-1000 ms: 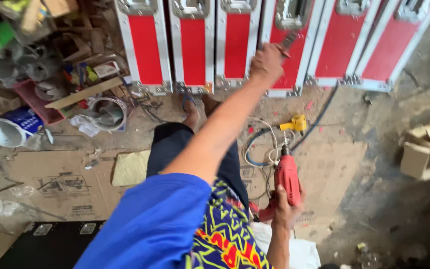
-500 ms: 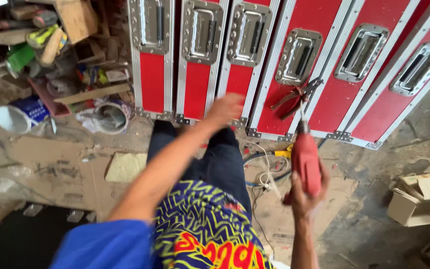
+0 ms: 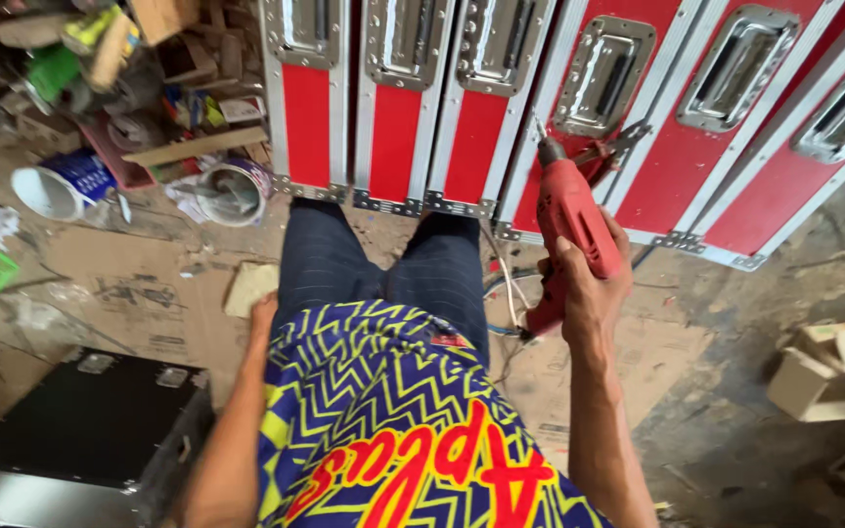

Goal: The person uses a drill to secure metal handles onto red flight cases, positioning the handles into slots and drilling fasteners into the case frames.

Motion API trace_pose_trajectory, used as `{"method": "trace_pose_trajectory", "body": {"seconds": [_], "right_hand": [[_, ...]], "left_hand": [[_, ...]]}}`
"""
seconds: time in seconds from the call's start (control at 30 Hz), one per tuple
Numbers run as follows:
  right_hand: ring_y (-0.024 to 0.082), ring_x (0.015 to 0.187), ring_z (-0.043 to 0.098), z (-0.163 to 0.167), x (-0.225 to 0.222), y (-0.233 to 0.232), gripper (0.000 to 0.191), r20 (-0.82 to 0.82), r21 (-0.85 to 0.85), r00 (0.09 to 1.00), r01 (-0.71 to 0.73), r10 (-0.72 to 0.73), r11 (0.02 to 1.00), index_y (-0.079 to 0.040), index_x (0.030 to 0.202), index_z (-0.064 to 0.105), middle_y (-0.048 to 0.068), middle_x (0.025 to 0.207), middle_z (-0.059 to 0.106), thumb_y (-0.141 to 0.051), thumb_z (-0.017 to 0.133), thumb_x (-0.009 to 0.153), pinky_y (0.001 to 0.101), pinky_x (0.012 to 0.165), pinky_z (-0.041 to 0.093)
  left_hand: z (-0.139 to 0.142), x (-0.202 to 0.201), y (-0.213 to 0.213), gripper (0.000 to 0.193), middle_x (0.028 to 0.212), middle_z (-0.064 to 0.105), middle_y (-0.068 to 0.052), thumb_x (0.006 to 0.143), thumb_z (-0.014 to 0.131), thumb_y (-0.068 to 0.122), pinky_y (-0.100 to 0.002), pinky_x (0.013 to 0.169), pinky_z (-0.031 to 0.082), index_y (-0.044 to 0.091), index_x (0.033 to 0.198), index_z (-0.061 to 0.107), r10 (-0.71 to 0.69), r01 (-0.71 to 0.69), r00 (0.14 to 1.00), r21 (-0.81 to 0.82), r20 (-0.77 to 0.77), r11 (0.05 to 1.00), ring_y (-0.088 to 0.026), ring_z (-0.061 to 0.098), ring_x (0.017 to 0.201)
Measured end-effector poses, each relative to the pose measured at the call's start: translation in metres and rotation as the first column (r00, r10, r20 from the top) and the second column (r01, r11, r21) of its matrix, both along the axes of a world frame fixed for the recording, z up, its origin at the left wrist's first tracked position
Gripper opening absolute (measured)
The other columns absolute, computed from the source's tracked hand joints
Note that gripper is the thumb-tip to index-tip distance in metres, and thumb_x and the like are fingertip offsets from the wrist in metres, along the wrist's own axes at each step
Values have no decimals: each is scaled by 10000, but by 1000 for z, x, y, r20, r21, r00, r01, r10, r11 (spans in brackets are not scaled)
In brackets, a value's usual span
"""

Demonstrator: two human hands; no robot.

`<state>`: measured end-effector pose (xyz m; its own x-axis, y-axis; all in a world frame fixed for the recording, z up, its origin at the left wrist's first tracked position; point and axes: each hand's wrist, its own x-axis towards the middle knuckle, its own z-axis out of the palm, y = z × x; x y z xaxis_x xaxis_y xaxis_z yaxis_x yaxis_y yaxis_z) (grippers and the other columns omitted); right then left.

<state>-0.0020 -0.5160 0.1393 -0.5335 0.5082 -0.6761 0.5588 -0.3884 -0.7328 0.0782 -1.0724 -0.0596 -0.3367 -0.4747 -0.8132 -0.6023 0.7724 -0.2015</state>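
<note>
Red drill [image 3: 571, 220] gripped, right hand [image 3: 589, 293] fingers [image 3: 567, 256] wrapped; left hand [image 3: 264, 315] empty.

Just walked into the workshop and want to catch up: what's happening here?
A person stands facing a row of red flight cases with metal recessed handles. Their right hand holds a red power drill raised, its bit pointing up toward the cases. Their left hand hangs by the thigh, holding nothing visible. Cardboard and clutter cover the floor.

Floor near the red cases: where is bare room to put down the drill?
Free: the cardboard left of the legs, and the concrete between the red cases and the boxes. Crowded: the clutter at top left. The right hand holds the drill.
</note>
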Motion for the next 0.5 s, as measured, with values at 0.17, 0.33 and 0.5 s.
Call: {"method": "trace_pose_trajectory", "body": {"seconds": [0.17,0.33,0.5], "right_hand": [[167,686,682,7,-20,-29,633,30,-2,998,-51,51,999,7,1448,483,127,1126,692,-147,735,888,296,617,591],[157,680,667,21,-50,-70,630,142,73,985,-109,98,991,7,1449,493,126,1090,700,-140,735,887,283,597,565],[162,636,646,36,-80,-125,627,221,108,975,-46,21,993,-9,1451,507,119,1051,687,-145,727,879,288,555,543]], "left_hand": [[-21,-45,-12,400,1109,736,-185,953,678,420,-444,915,534,46,1086,727,-65,80,981,76,-181,994,-357,700,1060],[-35,-136,-1,353,1098,756,-169,946,674,369,-406,927,537,61,1103,746,19,141,891,316,-454,938,-322,718,1046],[-45,-236,16,254,964,766,-80,977,659,281,-316,709,553,74,1120,693,368,-115,888,642,-276,758,-164,745,843]]}}
